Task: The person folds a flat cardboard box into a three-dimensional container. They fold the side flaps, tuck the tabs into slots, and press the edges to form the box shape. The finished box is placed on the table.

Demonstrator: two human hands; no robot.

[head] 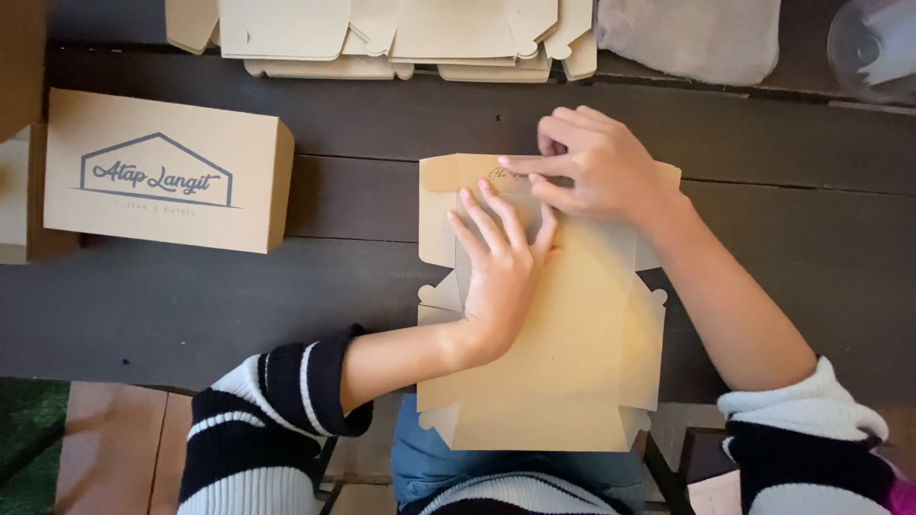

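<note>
A flat, unfolded tan cardboard box blank (572, 362) lies on the dark wooden table (363, 124), its near end hanging over the table's front edge. My left hand (496, 267) presses flat on the middle of the blank, fingers spread and pointing away from me. My right hand (592, 162) rests on the far end of the blank, its fingers curled and pinching or pressing the top flap along a fold.
A folded-up tan box with a printed house outline (167, 172) stands at the left. A stack of flat box blanks (382, 38) lies at the table's far edge, beside a grey cloth (692, 33) and a clear round container (873, 48) at the top right.
</note>
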